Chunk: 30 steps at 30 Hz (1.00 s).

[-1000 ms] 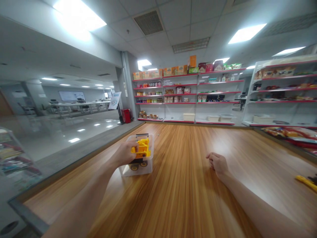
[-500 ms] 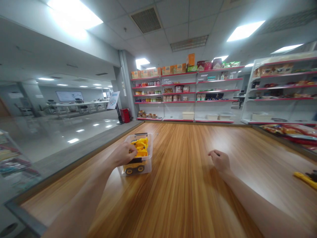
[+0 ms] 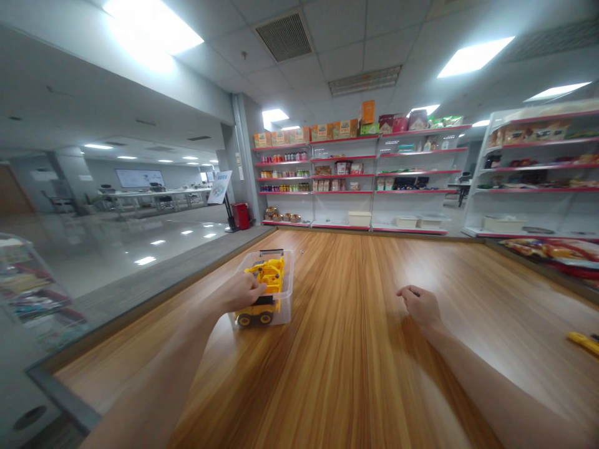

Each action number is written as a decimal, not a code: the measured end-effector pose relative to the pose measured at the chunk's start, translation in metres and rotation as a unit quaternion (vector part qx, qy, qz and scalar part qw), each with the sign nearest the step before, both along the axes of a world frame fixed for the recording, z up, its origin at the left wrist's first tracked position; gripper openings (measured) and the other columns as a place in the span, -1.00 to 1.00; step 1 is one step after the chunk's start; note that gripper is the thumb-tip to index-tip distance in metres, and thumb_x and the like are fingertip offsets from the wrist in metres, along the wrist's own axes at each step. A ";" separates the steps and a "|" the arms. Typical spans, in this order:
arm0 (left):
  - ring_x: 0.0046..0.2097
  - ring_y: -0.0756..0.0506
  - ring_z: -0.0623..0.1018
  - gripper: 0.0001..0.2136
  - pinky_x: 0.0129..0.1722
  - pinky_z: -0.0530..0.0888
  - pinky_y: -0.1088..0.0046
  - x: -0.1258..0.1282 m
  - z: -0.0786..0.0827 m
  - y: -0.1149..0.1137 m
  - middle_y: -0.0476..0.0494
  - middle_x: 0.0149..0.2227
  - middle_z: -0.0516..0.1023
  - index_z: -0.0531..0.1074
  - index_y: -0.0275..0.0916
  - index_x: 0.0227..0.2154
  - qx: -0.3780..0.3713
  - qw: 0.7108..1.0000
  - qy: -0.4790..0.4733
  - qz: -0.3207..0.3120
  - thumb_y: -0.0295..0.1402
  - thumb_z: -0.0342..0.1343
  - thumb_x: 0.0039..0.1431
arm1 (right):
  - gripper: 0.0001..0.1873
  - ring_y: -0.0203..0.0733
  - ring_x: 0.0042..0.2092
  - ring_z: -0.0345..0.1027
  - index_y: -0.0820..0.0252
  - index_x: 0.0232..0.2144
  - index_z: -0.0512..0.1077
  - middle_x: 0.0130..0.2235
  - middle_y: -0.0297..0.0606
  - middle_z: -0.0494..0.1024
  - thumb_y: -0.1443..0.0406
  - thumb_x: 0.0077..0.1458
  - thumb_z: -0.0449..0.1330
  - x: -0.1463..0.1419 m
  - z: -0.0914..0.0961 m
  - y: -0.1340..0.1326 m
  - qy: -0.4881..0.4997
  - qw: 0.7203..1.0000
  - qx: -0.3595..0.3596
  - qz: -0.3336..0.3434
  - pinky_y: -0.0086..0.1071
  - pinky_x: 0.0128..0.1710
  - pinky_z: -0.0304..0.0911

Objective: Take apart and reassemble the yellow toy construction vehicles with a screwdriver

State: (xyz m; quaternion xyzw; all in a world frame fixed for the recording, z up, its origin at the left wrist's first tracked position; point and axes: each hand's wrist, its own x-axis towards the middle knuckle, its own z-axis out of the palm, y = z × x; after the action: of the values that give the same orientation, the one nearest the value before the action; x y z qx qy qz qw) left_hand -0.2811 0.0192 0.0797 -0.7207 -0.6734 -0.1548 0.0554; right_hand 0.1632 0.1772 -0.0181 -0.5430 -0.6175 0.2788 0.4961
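A clear plastic box with black handles stands on the left of the table, holding yellow toy construction vehicles with black wheels. My left hand is closed at the box's left side, its fingertips against or just above the yellow toys. What those fingers hold, if anything, is hidden. Well to the right, over bare wood, my right hand has its fingers curled in and the thumb side up. A small dark spot shows between thumb and finger; I cannot make out whether it is an object.
The wood-grain table has a dark raised rim. A yellow toy part lies at the far right edge. Colourful packages lie beyond the table's right rim. Stocked shelves stand behind the table.
The whole view has shifted slightly, moving the scene a little to the right. Both hands stay closed in nearly the same places, the left still by the box.
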 end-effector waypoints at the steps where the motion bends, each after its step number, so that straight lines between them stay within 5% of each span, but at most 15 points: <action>1: -0.24 -0.07 0.55 -0.78 -0.24 0.55 0.34 0.001 0.001 0.000 -0.11 -0.19 0.54 0.46 -0.29 -0.17 0.023 1.000 -0.002 -0.005 -0.23 0.09 0.29 | -0.65 -0.05 -0.04 0.42 0.24 0.02 0.40 0.06 -0.17 0.44 0.20 0.23 0.20 0.000 0.000 0.000 -0.013 1.000 0.002 0.011 -0.17 -0.13 0.42; 5: -0.17 -0.14 0.55 -0.75 -0.02 0.47 0.21 0.016 0.011 -0.004 -0.18 -0.26 0.58 0.51 -0.27 -0.39 0.146 0.989 -0.015 -0.019 -0.29 0.00 0.31 | -0.67 -0.07 -0.05 0.42 0.22 0.01 0.41 0.07 -0.16 0.44 0.21 0.23 0.20 -0.007 0.000 -0.001 -0.077 0.995 0.013 0.062 -0.18 -0.13 0.42; 9: -0.06 -0.18 0.53 -0.74 0.10 0.41 0.19 0.059 0.005 -0.008 -0.23 -0.15 0.58 0.51 -0.25 -0.34 0.213 0.972 -0.046 -0.089 -0.33 -0.07 0.31 | -0.70 -0.11 -0.05 0.41 0.19 0.02 0.39 0.05 -0.14 0.44 0.22 0.27 0.16 -0.020 0.003 -0.016 -0.145 0.985 0.020 0.092 -0.15 -0.08 0.40; 12: -0.03 -0.17 0.55 -0.82 0.06 0.47 0.27 0.104 -0.023 -0.009 -0.14 -0.13 0.60 0.54 -0.16 -0.31 0.177 0.958 -0.066 -0.217 -0.31 0.03 0.23 | -0.68 -0.09 -0.02 0.41 0.21 0.03 0.37 0.06 -0.13 0.43 0.21 0.27 0.16 -0.025 0.009 -0.030 -0.181 0.981 0.017 0.075 -0.11 -0.05 0.39; 14: 0.11 -0.21 0.49 -0.72 0.13 0.44 0.23 0.129 -0.050 -0.009 -0.13 0.07 0.52 0.49 -0.06 -0.03 0.100 0.947 -0.054 -0.300 -0.26 0.07 0.21 | -0.67 -0.08 -0.01 0.40 0.20 0.05 0.37 0.07 -0.13 0.42 0.21 0.28 0.16 -0.022 0.014 -0.033 -0.196 0.980 -0.001 0.044 -0.10 -0.05 0.38; 16: 0.28 -0.25 0.32 -0.50 0.23 0.36 0.15 0.148 -0.077 -0.007 -0.05 0.31 0.26 0.26 0.07 0.22 0.011 0.940 -0.016 -0.341 -0.16 0.08 0.20 | -0.70 -0.10 -0.02 0.40 0.17 0.03 0.38 0.08 -0.13 0.42 0.21 0.29 0.14 -0.015 0.017 -0.034 -0.207 0.978 -0.035 0.020 -0.12 -0.04 0.38; 19: 0.34 -0.30 0.21 -0.39 0.26 0.31 0.01 0.166 -0.104 0.000 0.08 0.37 0.07 0.05 0.22 0.30 -0.051 0.939 0.016 -0.341 -0.06 0.05 0.19 | -0.69 -0.09 -0.04 0.41 0.20 0.02 0.38 0.05 -0.15 0.44 0.20 0.28 0.15 0.000 0.017 -0.039 -0.216 0.971 -0.101 0.034 -0.13 -0.07 0.40; 24: 0.32 -0.37 0.22 -0.35 0.24 0.27 -0.12 0.199 -0.109 0.018 0.07 0.35 0.09 0.02 0.26 0.28 -0.038 0.943 0.011 -0.330 0.01 0.06 0.13 | -0.66 -0.10 -0.06 0.43 0.24 0.03 0.37 0.02 -0.14 0.45 0.21 0.27 0.17 0.051 0.024 -0.055 -0.242 0.950 -0.171 0.102 -0.13 -0.10 0.41; 30: 0.40 -0.37 -0.01 -0.32 0.29 0.05 -0.16 0.282 -0.117 0.052 -0.11 0.40 -0.02 0.01 0.08 0.33 -0.044 0.931 0.033 -0.361 0.12 -0.06 0.18 | -0.66 -0.08 -0.05 0.42 0.24 0.04 0.37 0.04 -0.14 0.44 0.21 0.26 0.17 0.179 0.083 -0.070 -0.295 0.944 -0.145 0.020 -0.12 -0.09 0.41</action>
State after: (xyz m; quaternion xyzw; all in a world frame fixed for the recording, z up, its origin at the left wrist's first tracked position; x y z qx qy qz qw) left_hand 0.0006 0.0710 -0.0368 -0.9218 -0.3713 -0.1107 -0.0145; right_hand 0.3421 0.1072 0.0644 -0.6544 -0.7000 0.2023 0.2020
